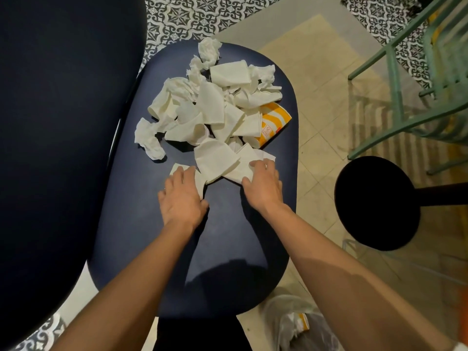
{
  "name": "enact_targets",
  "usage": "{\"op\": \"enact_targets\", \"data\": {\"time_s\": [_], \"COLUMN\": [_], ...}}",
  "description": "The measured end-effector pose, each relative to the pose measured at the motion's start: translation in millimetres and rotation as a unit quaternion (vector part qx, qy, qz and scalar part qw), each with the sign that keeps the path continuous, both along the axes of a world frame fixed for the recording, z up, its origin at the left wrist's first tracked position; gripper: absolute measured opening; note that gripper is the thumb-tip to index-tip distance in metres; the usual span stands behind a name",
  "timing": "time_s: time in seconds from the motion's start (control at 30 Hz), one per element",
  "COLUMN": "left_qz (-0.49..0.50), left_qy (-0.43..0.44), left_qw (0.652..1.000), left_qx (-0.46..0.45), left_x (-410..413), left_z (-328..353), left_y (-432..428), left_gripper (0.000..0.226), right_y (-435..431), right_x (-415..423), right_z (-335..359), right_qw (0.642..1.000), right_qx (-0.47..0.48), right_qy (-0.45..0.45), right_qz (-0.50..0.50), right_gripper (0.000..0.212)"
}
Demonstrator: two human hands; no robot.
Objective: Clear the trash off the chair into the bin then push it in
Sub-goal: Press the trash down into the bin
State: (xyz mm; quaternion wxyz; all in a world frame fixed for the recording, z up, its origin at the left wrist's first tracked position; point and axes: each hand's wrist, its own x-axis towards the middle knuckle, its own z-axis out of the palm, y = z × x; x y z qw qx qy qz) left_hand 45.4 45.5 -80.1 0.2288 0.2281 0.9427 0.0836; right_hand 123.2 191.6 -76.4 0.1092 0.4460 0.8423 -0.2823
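**Paper trash still heaped on the chair seat, both hands at its near side**

We see a big dark rounded surface [63, 122] filling the left side; what it belongs to we cannot tell. Beside it lies the navy chair seat [228, 236], a long oval running away from us. Beige tiles [324, 79] cover the floor to its right, and patterned tiles lie beyond its far edge. On the beige tiles, a round black stool [377, 201] stands off the seat's right edge. A green metal frame [395, 72] stands further back.

The trash pile [215, 105] covers the far half of the seat, from its far edge to about its middle. It is mostly white paper napkins and flattened paper cups, overlapping loosely. The bin [298, 325], lined with a clear plastic bag, sits on the floor by the seat's near right corner, with some paper already inside.

Our left hand [181, 196] rests flat on a flattened piece of paper at the near side of the pile, fingers spread. Our right hand [263, 184] lies on a folded napkin [243, 165] just beside it, fingers stretched over the paper and holding nothing.

An orange-and-white striped carton [274, 120] pokes out of the pile toward the seat's right edge. One crumpled tissue [209, 50] sits at the far edge, another [149, 140] near the left edge.
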Motion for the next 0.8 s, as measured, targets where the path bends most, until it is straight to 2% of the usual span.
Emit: {"op": "enact_targets", "data": {"time_s": [0.13,0.27,0.37,0.6,0.8], "left_qz": [-0.027,-0.010,0.007,0.041,0.066], "left_qy": [0.009,0.029,0.050,0.111,0.157], "left_qw": [0.999,1.000,0.999,0.992,0.978], "left_qx": [-0.022,-0.007,0.015,0.051,0.121], "left_x": [-1.1,-0.7,-1.8,-11.0,-7.0], "left_z": [0.9,2.5,6.0,16.4,23.5], "left_y": [1.4,-0.8,-3.3,-10.0,-16.9], "left_gripper": [0.065,0.059,0.053,0.036,0.030], "right_y": [-0.2,-5.4,-10.8,-18.1,-20.7], "right_x": [-3.0,-5.0,-4.8,-2.9,6.3], "right_z": [-4.1,-2.3,0.8,5.6,16.5], "right_qw": [1.000,0.995,0.994,0.997,0.993], "right_qx": [-0.015,-0.029,-0.045,-0.030,-0.015], "right_qy": [0.000,0.049,0.040,0.025,0.072], "right_qz": [-0.022,-0.076,-0.095,-0.061,-0.088], "right_gripper": [0.038,0.058,0.066,0.034,0.029]}}
